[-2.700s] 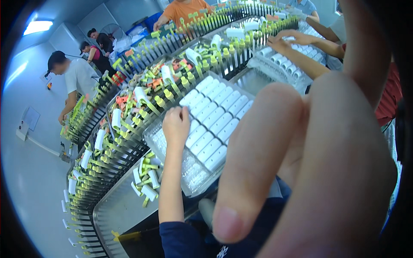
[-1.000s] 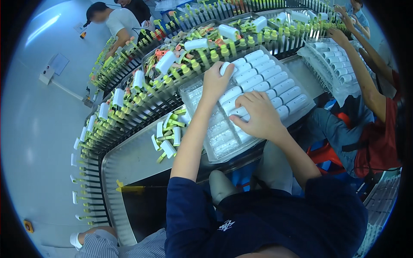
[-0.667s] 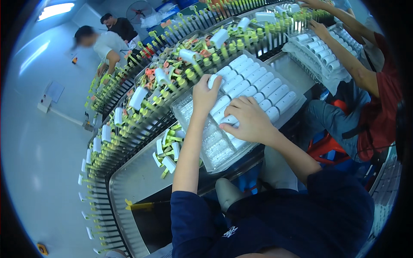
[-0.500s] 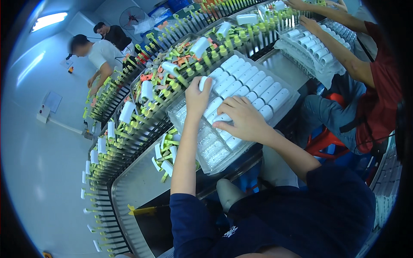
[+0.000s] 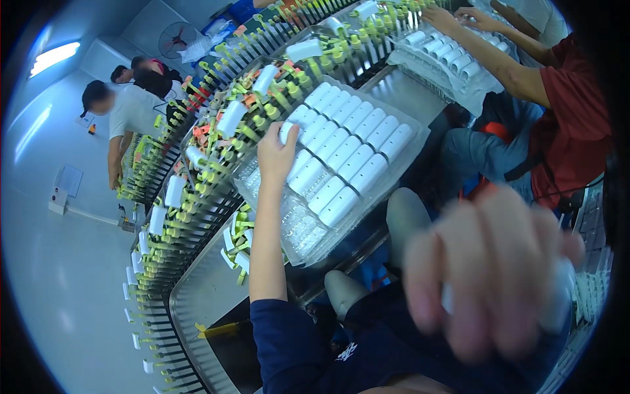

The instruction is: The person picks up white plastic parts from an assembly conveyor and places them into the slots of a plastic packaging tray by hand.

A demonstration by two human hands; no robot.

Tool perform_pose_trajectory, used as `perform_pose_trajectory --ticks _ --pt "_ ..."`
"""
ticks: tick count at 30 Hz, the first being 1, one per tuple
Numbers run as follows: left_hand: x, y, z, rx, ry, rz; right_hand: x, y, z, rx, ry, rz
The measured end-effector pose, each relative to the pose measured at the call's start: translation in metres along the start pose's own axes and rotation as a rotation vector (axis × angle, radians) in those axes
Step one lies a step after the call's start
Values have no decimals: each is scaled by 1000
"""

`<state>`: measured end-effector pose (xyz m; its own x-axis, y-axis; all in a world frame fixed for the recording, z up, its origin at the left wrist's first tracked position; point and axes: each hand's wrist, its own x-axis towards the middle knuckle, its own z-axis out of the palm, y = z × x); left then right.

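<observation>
A clear plastic tray [image 5: 303, 231] lies tilted in front of me, filled with rows of white oblong plastic casings [image 5: 354, 148]. Its near left compartments show bare, crinkled plastic. At the tray's left edge my left hand [image 5: 275, 154] is closed round a white casing [image 5: 289, 133], thumb and fingers on its sides. My right hand [image 5: 485, 269] is raised close to the camera at the lower right, blurred, with its fingers curled. White surfaces show between and beside those fingers, seemingly another white casing [image 5: 448, 299] that they mostly hide.
Past the tray curves a conveyor with black slats and yellow-green holders [image 5: 259, 125], several bearing white casings. Orange and green parts are heaped along it. More green-and-white pieces [image 5: 237, 246] lie left of the tray. A co-worker in a red shirt [image 5: 577, 98] handles another tray [image 5: 440, 69] at right.
My right hand has left the tray and come up toward the camera at lower right. My left hand keeps its casing at the tray's edge. The view has shifted slightly.
</observation>
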<state>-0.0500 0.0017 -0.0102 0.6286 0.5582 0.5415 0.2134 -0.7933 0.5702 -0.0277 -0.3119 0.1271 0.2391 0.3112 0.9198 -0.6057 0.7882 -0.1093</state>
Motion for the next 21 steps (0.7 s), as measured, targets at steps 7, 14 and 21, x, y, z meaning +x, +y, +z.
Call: perform_pose_trajectory --ticks 7,14,21 --pt "-4 -12 -15 104 -19 -48 -30 -39 32 -11 269 61" --pt "-10 -14 -23 130 -29 -62 -39 -38 30 3 283 16" --pt "-9 -14 -24 128 -41 -74 -40 -37 31 -7 274 -34"
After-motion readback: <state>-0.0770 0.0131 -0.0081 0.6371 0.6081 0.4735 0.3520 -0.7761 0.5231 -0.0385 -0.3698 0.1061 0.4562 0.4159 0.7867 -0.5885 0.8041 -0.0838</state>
